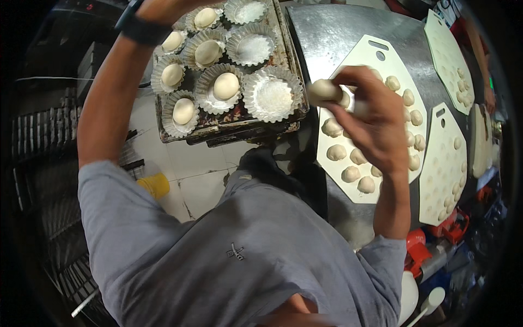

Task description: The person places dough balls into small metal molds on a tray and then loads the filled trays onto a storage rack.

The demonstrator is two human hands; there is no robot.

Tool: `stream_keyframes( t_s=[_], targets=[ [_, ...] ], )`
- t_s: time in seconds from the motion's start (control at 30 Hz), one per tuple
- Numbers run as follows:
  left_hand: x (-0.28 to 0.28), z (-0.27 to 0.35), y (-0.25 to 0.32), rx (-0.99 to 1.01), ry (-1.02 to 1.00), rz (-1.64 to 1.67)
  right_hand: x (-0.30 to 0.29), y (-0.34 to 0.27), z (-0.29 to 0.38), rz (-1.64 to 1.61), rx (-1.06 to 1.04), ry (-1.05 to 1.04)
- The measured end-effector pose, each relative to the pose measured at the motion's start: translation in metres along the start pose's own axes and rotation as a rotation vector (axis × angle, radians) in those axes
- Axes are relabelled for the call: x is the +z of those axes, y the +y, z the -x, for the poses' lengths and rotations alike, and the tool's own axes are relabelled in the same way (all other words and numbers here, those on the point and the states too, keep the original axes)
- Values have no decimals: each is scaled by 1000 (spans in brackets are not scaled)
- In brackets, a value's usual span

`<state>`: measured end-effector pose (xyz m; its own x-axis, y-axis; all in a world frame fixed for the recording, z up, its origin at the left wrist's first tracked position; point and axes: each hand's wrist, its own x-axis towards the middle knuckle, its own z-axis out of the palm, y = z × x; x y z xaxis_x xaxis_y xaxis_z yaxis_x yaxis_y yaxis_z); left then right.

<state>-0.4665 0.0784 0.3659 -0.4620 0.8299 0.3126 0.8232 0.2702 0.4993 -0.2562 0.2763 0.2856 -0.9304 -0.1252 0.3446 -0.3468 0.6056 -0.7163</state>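
Note:
My right hand (367,114) pinches a smooth dough ball (322,90) between thumb and fingers, slightly blurred. It is over the left part of a white octagonal board (339,184) that carries several rougher dough balls (336,152). Only the base of my left hand (175,8) shows at the top edge; its fingers are out of view. Below it, fluted metal tins (253,44) stand on a worn baking tray (295,61). Several tins hold one dough ball (226,86) each. The right-hand column of tins, including the nearest tin (273,95), has only whitish flour-like coating inside.
The boards lie on a metal table (318,28). Farther right are another dimpled board (441,163) and a third board (449,61), both with dough pieces. Another person's arm (478,45) is at the far right. A yellow bucket (154,184) stands on the tiled floor.

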Motion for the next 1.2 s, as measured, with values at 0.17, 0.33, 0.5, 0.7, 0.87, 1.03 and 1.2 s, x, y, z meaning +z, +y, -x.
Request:
stream_keyframes(
  t_s=[0.17, 0.33, 0.5, 0.7, 0.87, 1.03, 1.2],
  targets=[
    [13, 89, -62, -203, -37, -24, 75, -19, -33, 246, -26, -348],
    [68, 103, -91, -176, -94, -111, 82, -37, -36, 265, 171, -292],
    [65, 113, -87, -118, -88, -155, 70, -36, -58, -119, 384, -144],
    [11, 124, -103, -270, 70, 27, 107, -7, -149, -9, 42, 12],
    [-29, 97, -149, -267, 178, 295, 147, 45, -213, 531, -35, -50],
    [-32, 30, -173, -254, 282, 69, 133, 54, -203, 573, -219, 272],
    [14, -2, -220, -254, 58, -132, 89, 29, -132, 363, 148, 201]
  ],
)
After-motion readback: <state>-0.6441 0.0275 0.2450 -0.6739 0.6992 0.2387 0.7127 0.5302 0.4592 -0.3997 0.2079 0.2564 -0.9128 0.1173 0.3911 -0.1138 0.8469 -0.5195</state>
